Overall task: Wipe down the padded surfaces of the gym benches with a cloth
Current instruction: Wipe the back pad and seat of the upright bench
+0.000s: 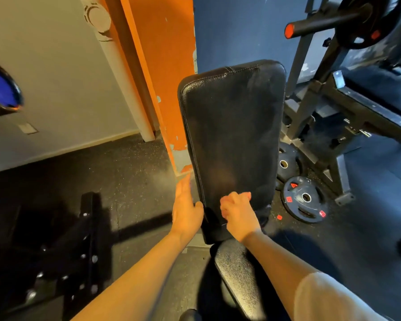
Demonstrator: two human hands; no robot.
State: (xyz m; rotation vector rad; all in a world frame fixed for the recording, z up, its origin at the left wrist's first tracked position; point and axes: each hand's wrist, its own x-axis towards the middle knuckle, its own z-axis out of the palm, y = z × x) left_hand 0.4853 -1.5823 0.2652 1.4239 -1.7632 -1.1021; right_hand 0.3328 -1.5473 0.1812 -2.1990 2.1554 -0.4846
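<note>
Seat pad [236,272], black, nearest cam, below backrest. Backrest pad [233,140], black, tilted up, against orange pillar [164,66]. L hand [185,209]: fingers straight, flat on pad's lower left edge. R hand [237,213]: fingers curled at pad's lower edge; cloth not visible, can't tell if gripping. Weight plates [305,199] on floor, right.

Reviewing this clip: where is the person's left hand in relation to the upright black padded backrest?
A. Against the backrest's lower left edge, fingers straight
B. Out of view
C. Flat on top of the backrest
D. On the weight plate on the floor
A: the left hand lies with straight fingers along the lower left edge of the upright black padded backrest.
</note>
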